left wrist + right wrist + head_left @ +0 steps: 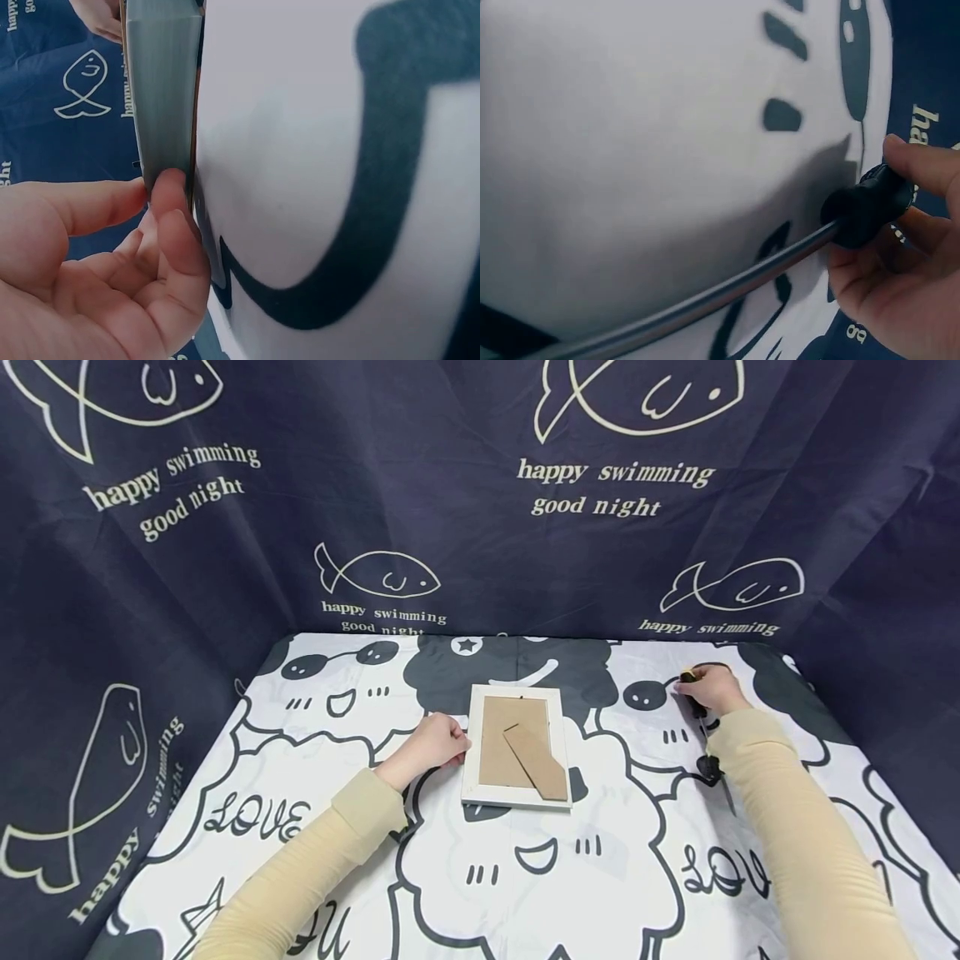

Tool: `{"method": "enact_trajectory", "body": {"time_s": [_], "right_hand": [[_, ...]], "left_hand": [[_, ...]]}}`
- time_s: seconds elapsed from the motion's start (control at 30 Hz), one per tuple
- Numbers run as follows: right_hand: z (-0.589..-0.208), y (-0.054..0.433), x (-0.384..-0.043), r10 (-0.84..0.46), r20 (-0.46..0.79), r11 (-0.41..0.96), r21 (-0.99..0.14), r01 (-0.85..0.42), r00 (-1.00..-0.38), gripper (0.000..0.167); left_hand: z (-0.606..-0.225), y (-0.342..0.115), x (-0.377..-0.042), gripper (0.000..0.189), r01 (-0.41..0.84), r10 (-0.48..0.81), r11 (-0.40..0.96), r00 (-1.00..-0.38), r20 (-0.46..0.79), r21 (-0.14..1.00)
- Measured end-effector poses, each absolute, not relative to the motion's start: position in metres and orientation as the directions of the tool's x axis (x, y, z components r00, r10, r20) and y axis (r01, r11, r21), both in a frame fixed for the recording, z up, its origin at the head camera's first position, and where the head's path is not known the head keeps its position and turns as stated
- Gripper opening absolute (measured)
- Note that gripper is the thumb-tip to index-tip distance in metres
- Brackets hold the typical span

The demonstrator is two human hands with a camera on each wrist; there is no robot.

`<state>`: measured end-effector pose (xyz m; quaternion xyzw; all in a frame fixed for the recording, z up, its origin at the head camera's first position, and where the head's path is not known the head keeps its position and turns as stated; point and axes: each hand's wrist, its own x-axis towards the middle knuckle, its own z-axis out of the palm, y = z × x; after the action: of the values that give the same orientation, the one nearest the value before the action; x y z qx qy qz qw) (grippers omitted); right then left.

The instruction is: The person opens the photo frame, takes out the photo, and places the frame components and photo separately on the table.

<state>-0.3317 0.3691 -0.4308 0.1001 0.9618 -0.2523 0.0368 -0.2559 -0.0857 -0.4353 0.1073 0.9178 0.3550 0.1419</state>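
Note:
A white picture frame (474,727) lies face down on the cloth, its brown backing board (498,760) and brown easel leg (542,770) facing up. My left hand (435,742) is at the frame's left edge. In the left wrist view, the thumb and a fingertip pinch the frame's side (166,97). Well to the right of the frame, my right hand (717,687) grips a screwdriver (698,705) by its dark handle, which has a yellow end. The right wrist view shows its metal shaft (727,289) slanting down to the left; the tip is out of view there.
A white cloth (330,877) with black cartoon sheep and lettering covers the table. Dark blue curtains (480,460) with fish prints stand behind it and along both sides.

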Motion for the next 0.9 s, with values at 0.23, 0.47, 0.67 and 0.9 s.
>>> {"method": "enact_trajectory", "body": {"time_s": [0.23,0.47,0.67,0.9], "right_hand": [[-0.442,0.368,-0.332,0.177,-0.060,0.876,-0.446,0.185,-0.982,0.046],[-0.445,0.362,-0.333,0.184,-0.013,0.878,-0.448,0.171,-0.983,0.046],[-0.449,0.361,-0.333,0.198,-0.024,0.868,-0.460,0.187,-0.980,0.051],[-0.450,0.359,-0.332,0.158,0.028,0.882,-0.453,0.128,-0.987,0.053]], "left_hand": [[-0.436,-0.083,-0.258,0.026,0.188,0.308,0.798,-0.944,-0.121,0.572],[-0.424,-0.068,-0.247,0.026,0.234,0.290,0.873,-0.955,-0.069,0.427],[-0.411,-0.051,-0.230,0.041,0.342,0.336,0.913,-0.939,0.067,0.223],[-0.402,-0.029,-0.209,0.036,0.493,0.481,0.867,-0.866,0.139,0.074]]}}
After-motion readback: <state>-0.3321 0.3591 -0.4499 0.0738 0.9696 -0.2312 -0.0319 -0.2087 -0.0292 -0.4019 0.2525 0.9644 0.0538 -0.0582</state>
